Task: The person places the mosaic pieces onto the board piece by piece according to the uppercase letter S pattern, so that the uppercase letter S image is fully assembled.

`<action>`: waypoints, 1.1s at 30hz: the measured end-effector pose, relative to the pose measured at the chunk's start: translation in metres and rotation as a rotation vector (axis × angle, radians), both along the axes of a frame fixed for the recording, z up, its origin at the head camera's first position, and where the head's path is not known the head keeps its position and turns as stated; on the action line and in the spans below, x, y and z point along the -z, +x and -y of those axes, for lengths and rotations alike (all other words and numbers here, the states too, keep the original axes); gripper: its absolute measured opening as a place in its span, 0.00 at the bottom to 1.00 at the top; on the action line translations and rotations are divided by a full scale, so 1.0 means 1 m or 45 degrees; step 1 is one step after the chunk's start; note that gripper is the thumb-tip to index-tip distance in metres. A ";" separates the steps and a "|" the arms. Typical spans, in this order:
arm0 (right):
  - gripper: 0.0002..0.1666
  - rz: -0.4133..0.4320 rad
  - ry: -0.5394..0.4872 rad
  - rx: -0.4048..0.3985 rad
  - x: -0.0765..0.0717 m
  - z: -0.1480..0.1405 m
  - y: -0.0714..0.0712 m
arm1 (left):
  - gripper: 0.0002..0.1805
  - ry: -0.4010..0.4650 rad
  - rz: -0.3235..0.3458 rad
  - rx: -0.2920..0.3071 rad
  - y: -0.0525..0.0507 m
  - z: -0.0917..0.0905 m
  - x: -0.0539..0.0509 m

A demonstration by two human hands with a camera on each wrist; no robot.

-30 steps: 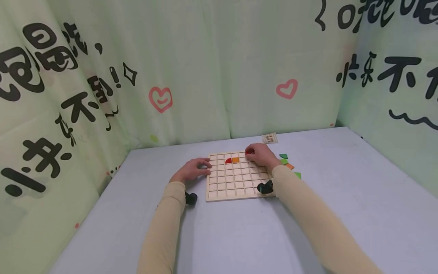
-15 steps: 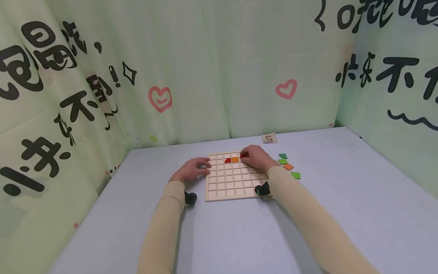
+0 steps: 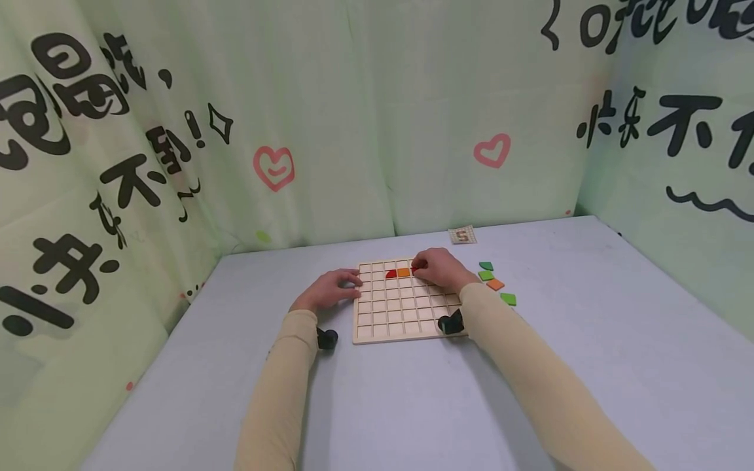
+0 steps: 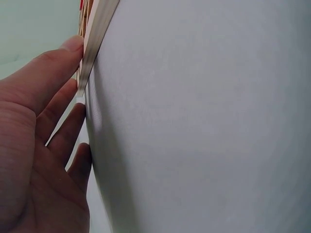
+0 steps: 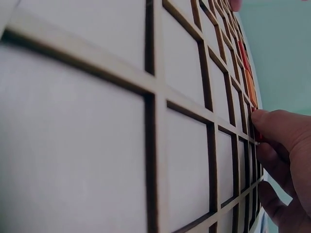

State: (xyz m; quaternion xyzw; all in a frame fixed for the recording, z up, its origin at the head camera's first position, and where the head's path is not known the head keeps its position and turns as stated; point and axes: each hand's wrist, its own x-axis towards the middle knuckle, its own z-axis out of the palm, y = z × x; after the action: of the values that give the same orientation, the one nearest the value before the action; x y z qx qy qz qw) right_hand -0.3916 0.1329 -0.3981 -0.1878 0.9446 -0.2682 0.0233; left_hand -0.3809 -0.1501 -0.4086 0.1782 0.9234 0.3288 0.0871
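Observation:
A pale wooden grid board (image 3: 383, 318) lies on the table, with a red tile (image 3: 391, 274) and an orange tile (image 3: 403, 273) side by side in its second row from the back. At the board's left edge rests my left hand (image 3: 326, 290), fingers spread; in the left wrist view the thumb (image 4: 73, 44) touches the rim. My right hand (image 3: 442, 268) reaches over the far part of the board. It pinches another red tile (image 5: 258, 136), down at a cell just right of the orange one. Most of that tile is hidden by the fingers.
Several loose tiles lie right of the board: a dark green one (image 3: 485, 265), light green ones (image 3: 508, 299) and an orange one (image 3: 495, 284). Behind the board lies a small printed card (image 3: 462, 235). A pale green curtain (image 3: 330, 131) closes the table's back and sides.
My right hand has moved slightly left with the red tile, to beside the orange tile, and has stayed there over the last half second. The left hand keeps its place.

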 end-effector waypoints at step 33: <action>0.15 0.043 0.021 0.021 0.002 0.001 -0.005 | 0.13 -0.001 -0.003 -0.005 -0.001 0.001 0.002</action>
State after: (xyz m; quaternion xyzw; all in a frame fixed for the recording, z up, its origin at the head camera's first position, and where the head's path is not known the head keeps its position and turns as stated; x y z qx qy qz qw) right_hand -0.3964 0.1316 -0.3997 -0.1754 0.9477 -0.2637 0.0385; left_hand -0.3823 -0.1506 -0.4102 0.1769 0.9239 0.3283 0.0855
